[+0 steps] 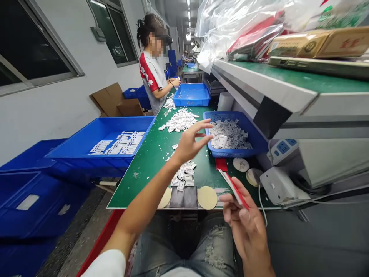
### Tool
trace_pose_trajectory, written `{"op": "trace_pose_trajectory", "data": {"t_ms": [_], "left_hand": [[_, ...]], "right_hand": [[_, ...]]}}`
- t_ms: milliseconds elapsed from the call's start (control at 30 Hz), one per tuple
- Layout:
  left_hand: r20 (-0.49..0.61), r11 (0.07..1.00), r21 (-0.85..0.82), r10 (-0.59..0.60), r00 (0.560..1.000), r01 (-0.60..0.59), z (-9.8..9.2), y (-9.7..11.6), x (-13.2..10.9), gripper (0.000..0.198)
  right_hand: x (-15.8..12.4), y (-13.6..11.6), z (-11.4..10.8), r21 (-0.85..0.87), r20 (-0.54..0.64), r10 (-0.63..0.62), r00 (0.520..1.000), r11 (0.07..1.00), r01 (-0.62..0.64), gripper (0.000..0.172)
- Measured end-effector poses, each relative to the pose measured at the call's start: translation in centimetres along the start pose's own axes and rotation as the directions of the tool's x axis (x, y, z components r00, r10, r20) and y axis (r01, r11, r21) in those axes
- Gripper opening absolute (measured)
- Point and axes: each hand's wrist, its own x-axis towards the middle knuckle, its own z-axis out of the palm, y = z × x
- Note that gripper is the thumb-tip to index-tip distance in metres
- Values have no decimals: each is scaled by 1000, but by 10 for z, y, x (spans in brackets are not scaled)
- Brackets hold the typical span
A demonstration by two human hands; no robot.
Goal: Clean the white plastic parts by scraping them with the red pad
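Head view: my left hand [188,144], lower centre of the frame, hangs open above the green-topped work table [152,181], its spread fingers [201,125] gripping nothing and nearest the blue plastic mesh basket [261,144] at centre right. That basket holds a heap of small white packets [230,135]. My right hand [245,221], at lower right, pinches a thin white strip with a red edge [233,188] between thumb and fingers. A loose pile of small white packets [183,176] lies just beyond my left wrist, near the table's front edge.

Risks: a careless sweep of my left forearm [147,196] could scatter the loose pile or push packets over that edge. A knock from my left hand could shift the basket. Too light a pinch could let the strip slip toward my lap. A thin white cable [261,200] at lower right could snag my right hand.
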Motion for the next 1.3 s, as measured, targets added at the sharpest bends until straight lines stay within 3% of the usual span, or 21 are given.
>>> {"op": "trace_pose_trajectory", "data": {"t_ms": [33, 133, 200, 267, 333, 433, 567, 667, 733, 800, 900, 967, 1033, 1133, 1233, 1300], "left_hand": [[29, 997, 31, -69, 997, 68, -5, -11, 18, 27], [49, 954, 115, -285, 957, 279, -22, -46, 35, 34], [29, 913, 124, -395, 918, 389, -33, -65, 25, 39], [8, 879, 91, -471, 882, 469, -40, -79, 12, 39], [-13, 849, 22, -528, 849, 528, -43, -87, 3, 39], [-53, 804, -149, -588, 807, 575, -42, -91, -13, 39], [-111, 711, -467, -638, 762, 526, -36, -73, -70, 34], [-78, 564, -685, -686, 723, 461, -33, -41, -133, 50], [-22, 454, -772, -720, 694, 446, -31, -18, -168, 54], [73, 268, -873, -754, 653, 407, -32, 2, -189, 55], [246, -93, -959, -747, 617, 269, -36, 20, -201, 57], [309, -230, -951, -723, 617, 207, -41, 25, -203, 54], [342, -298, -938, -712, 614, 177, -45, 29, -204, 50], [381, -358, -919, -710, 592, 163, -51, 32, -206, 48], [421, -393, -901, -699, 578, 182, -55, 36, -210, 46], [453, -412, -886, -676, 582, 211, -56, 40, -213, 45]], "right_hand": [[-3, -1, -6, 5, 57, 12, 998, 1000, -12, 67], [-7, 6, -28, -155, 42, 53, 998, 987, -46, 32], [-5, 16, -44, -261, -71, 16, 997, 965, -34, 51], [1, 24, -52, -247, -204, -75, 976, 969, 23, 47], [8, 26, -49, -177, -280, -137, 950, 980, 89, 33], [23, 21, -25, -2, -226, -121, 967, 992, 124, 27], [42, 14, 16, 359, -225, -83, 971, 919, 162, 35], [48, 16, 35, 399, -240, -48, 969, 906, 144, 47], [48, 18, 43, 381, -170, -32, 985, 919, 96, 55], [44, 22, 51, 350, -78, -51, 996, 934, 75, 56], [35, 29, 62, 240, 27, -122, 992, 964, 112, 55], [25, 33, 69, 134, 126, -92, 988, 988, 75, 71], [13, 37, 74, 11, 245, 49, 968, 998, -54, 67], [-9, 38, 78, -110, 354, 263, 898, 965, -240, 41], [-25, 34, 81, -102, 451, 318, 834, 947, -305, 32], [-25, 29, 84, -168, 555, 309, 772, 951, -260, 33]]}}
